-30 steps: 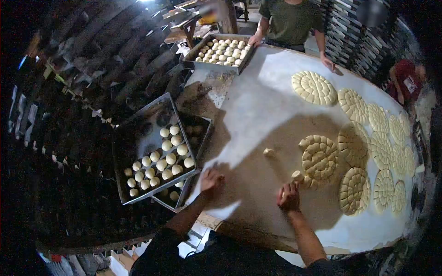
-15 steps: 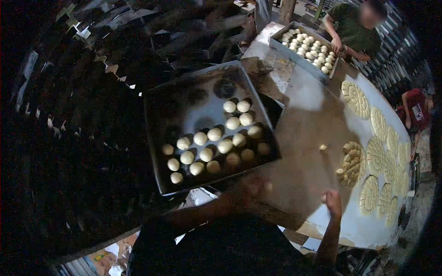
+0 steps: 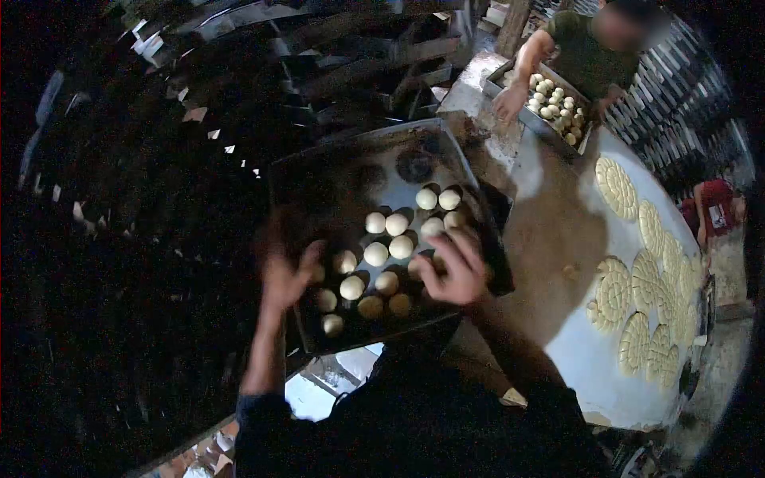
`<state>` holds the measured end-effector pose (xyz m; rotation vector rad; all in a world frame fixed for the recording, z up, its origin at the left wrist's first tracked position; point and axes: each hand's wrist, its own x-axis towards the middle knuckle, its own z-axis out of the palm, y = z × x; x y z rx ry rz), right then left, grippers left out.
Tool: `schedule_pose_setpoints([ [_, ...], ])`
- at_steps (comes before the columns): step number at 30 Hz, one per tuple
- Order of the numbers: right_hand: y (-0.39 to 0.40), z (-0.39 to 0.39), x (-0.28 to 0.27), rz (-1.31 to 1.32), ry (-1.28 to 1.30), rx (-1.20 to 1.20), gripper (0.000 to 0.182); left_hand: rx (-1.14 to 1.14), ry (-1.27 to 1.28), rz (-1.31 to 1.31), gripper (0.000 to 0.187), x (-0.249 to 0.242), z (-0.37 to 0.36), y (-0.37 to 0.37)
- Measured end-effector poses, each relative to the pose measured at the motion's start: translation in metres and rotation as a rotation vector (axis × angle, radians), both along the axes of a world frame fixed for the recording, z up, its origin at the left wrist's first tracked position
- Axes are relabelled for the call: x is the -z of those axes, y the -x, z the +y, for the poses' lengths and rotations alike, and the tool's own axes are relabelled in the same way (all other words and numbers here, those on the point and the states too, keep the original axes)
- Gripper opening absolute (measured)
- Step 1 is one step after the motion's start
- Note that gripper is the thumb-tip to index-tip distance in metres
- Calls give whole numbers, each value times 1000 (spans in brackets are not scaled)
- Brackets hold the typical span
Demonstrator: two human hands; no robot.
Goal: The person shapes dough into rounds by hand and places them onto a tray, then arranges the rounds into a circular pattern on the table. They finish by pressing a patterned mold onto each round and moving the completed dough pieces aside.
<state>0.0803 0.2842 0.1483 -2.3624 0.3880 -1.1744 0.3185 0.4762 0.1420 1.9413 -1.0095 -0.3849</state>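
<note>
A dark metal baking tray (image 3: 382, 131) with raised walls lies in front of me, holding pale round dough balls (image 3: 376, 254) in uneven rows. My right hand (image 3: 457, 272) hovers over the tray's right part, fingers spread, hiding some balls; I see nothing held in it. At the left wall is my left hand (image 3: 288, 275), its thumb apart and its other fingers blurred in the dark. It looks open. Two dough balls (image 3: 386, 224) sit side by side between the hands, toward the tray's middle.
On the table (image 3: 558, 350) to the right lie several flat rounds of scored dough (image 3: 615, 188). A small dough piece (image 3: 570, 272) rests in shadow. Across the table, a co-worker (image 3: 586, 56) reaches by a second tray (image 3: 522, 119) of dough balls. Another person in red (image 3: 712, 209) is at far right.
Both hands have moved left, from the tray's front edge and the table to over the tray. Two more dough balls now lie in it. The co-worker's arm has shifted across the far tray.
</note>
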Motion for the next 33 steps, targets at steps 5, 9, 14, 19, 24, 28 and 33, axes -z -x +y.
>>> schedule_pose_setpoints([
  [5, 166, 25, 111, -27, 13, 507, 56, -283, -115, 837, 47, 32, 83, 72],
  [9, 173, 52, 185, 81, -529, 561, 59, -400, -211, 909, 22, 51, 100, 76],
  [14, 136, 52, 224, 61, -636, 458, 63, -581, 144, 876, 13, 42, 102, 113],
  [19, 151, -1, 262, 21, -750, -42, 61, -475, 394, 691, 15, 17, 117, 167],
  [24, 226, -114, 271, 39, -161, -519, 35, -482, 621, 611, 17, 2, 157, 215],
  [28, 288, -126, 170, 109, -733, -179, 22, -551, 754, 472, 22, -6, 164, 270],
  [33, 313, -90, 81, -165, -1418, 112, 16, -540, 973, 660, 20, 36, 196, 273],
])
